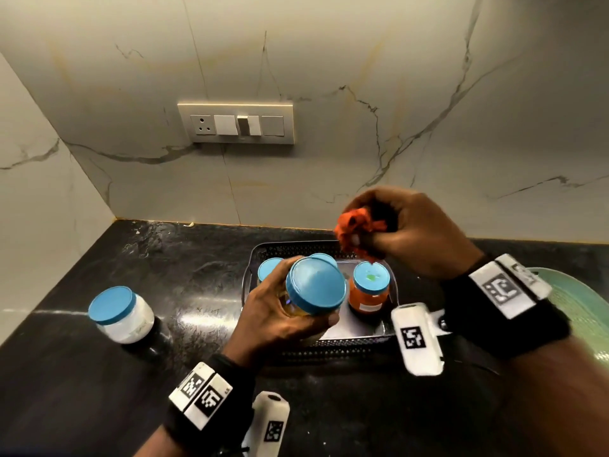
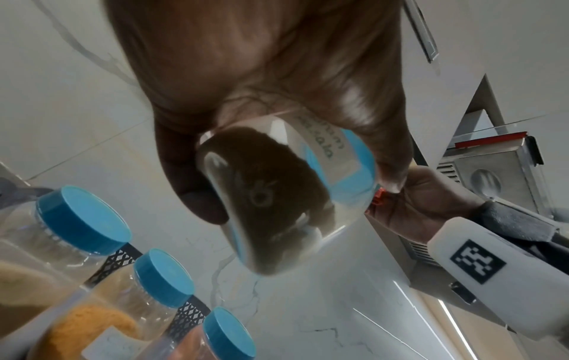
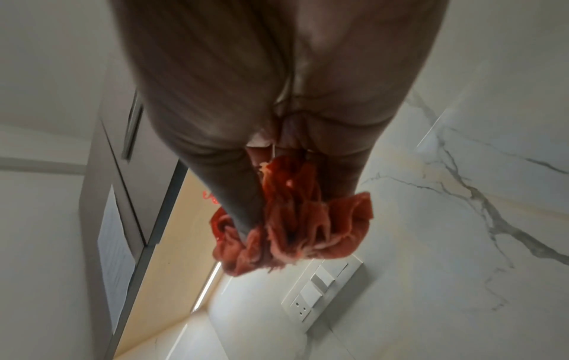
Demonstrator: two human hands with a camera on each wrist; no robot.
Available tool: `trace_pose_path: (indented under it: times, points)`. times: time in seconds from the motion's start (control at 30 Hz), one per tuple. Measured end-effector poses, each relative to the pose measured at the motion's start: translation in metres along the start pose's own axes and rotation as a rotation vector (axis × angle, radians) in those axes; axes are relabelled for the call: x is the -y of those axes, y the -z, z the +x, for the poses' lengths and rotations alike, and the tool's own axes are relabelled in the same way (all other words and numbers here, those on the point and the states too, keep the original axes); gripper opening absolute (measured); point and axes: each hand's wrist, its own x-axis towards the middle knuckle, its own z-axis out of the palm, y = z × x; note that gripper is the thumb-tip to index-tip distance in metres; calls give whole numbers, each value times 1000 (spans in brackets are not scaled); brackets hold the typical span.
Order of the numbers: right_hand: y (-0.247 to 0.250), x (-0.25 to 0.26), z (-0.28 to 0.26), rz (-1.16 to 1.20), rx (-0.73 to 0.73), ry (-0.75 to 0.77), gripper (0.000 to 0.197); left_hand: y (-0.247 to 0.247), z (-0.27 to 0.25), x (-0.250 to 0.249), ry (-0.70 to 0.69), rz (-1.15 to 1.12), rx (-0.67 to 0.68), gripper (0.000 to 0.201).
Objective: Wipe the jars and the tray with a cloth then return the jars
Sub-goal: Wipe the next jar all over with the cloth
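Note:
My left hand [image 1: 280, 318] grips a clear jar with a blue lid [image 1: 315, 285], lifted above the front left of the dark mesh tray [image 1: 329, 352]; in the left wrist view the held jar [image 2: 277, 194] is tilted with a paper label on its side. My right hand [image 1: 405, 232] bunches an orange cloth [image 1: 357, 225] above the tray's back right, apart from the jar; the orange cloth [image 3: 295, 219] spills out past my fingers. A jar of orange powder [image 1: 369, 288] stands in the tray, with two more blue-lidded jars [image 1: 268, 268] behind the held one.
A jar of white powder [image 1: 122, 315] stands on the black countertop [image 1: 99, 390] left of the tray. A green plate [image 1: 580, 305] lies at the right edge. A switch panel [image 1: 235, 123] sits on the marble wall behind.

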Motion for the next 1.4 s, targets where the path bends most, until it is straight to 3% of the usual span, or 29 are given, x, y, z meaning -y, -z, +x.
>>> trace_pose_path:
  times: [0.13,0.37,0.63,0.73,0.83,0.93,1.03,1.1,1.2,1.3,1.4]
  points:
    - [10,-1,-9,68,-73,-32,34,1,-1,-3,6,-118,-22,77]
    - [1,6,-25,65,10,-67,28,-2,2,-3,6,-171,-11,75]
    - [-44,18,-9,-167,20,132,23,-11,4,-6,21,-114,49,70]
    - [-59,24,-20,-165,119,289,28,-3,5,-5,-1,-54,25,67]
    - [-49,15,-40,-193,210,292,37,4,2,-2,-22,-50,43,75]
    - [-40,-4,-34,-258,111,227,40,-2,-1,-1,-16,-8,46,74]
    - [-56,2,-21,-231,25,276,27,-7,4,0,-2,21,66,67]
    - [-67,11,-28,-174,70,329,29,-1,7,-1,-12,42,43,63]
    - [-55,4,-46,-162,183,310,30,4,5,0,-16,22,65,73]
    - [-45,-16,-38,-210,102,246,33,-2,4,3,9,56,71,76]
    - [-57,-10,-22,-223,52,281,33,-7,7,2,1,111,103,65]
